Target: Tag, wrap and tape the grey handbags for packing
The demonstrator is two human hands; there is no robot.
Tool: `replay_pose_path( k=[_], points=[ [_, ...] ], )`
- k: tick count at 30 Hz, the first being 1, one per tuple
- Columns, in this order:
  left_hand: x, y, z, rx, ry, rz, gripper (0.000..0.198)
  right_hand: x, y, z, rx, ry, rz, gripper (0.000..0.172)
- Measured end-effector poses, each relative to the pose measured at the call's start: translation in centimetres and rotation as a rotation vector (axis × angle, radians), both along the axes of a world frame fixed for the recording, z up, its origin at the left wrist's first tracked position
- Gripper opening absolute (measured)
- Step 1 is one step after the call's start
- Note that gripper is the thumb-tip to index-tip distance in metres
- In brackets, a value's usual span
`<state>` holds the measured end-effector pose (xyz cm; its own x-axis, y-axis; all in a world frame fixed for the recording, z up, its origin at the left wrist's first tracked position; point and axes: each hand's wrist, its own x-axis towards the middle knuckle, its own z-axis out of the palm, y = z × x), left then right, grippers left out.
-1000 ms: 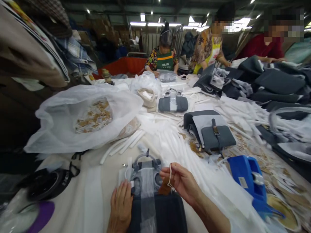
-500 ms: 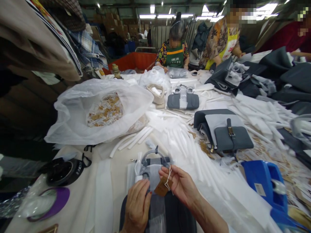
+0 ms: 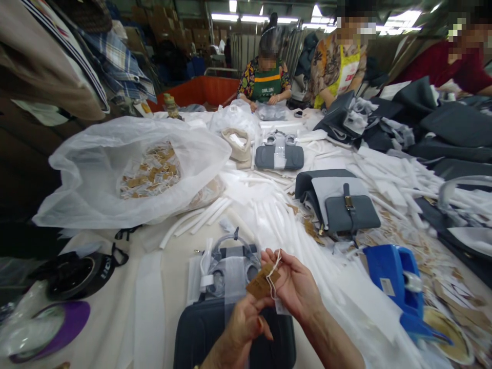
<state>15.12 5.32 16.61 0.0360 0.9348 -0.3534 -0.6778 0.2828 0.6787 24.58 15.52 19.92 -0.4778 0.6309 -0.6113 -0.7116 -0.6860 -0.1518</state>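
Note:
A brown cardboard hang tag [image 3: 263, 282] with a looped white string is held up above a dark blue-grey handbag [image 3: 203, 328]. My right hand [image 3: 302, 287] is closed on the tag and its string, palm partly turned up; a small clear plastic piece hangs below its fingers. Bent fingers of my left hand [image 3: 246, 323] meet the tag's lower edge, their tips partly hidden. Beneath both hands the bag lies flat, with a translucent wrap strip [image 3: 235, 271] down its middle. Its wrapped handle [image 3: 234, 238] stands at the far end.
An open plastic sack [image 3: 88, 189] of tags stands left. White foam strips [image 3: 277, 230] cover the middle. Another handbag [image 3: 351, 205], a blue container [image 3: 392, 277] and scattered tags lie right. A cap [image 3: 77, 274] and purple visor [image 3: 75, 320] sit left. Co-workers stand across the table.
My left hand has moved from the bag's handle area toward the tag, reaching its lower edge. The tag has risen slightly in my right hand. The whole view has shifted left.

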Motion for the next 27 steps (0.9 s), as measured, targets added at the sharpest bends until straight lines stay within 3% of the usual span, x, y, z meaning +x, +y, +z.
replay_pose_path(
  k=[3,6,12,16,20,27],
  points=[
    [1.0,0.3,-0.1,-0.087,0.101,-0.025,0.056,0.4,0.1,0.0,-0.016,-0.02,-0.021,0.018],
    [1.6,0.8,-0.1,-0.159,0.212,0.039,0.036,0.6,0.0,-0.1,-0.004,-0.031,-0.032,0.017],
    [1.0,0.5,-0.3,-0.133,0.257,0.172,0.017,1.6,-0.5,-0.5,0.076,-0.049,-0.018,0.011],
    [0.1,0.2,1.0,-0.089,0.249,0.208,0.014,2.4,-1.1,-0.4,0.199,0.063,0.084,0.009],
    [-0.2,0.2,2.3,0.003,0.204,0.127,0.013,2.8,-1.5,0.1,0.305,0.198,0.087,0.013],
    [1.3,0.0,1.0,0.058,0.246,-0.05,0.031,3.1,-1.7,0.2,0.341,0.278,-0.006,0.015]
  ],
)
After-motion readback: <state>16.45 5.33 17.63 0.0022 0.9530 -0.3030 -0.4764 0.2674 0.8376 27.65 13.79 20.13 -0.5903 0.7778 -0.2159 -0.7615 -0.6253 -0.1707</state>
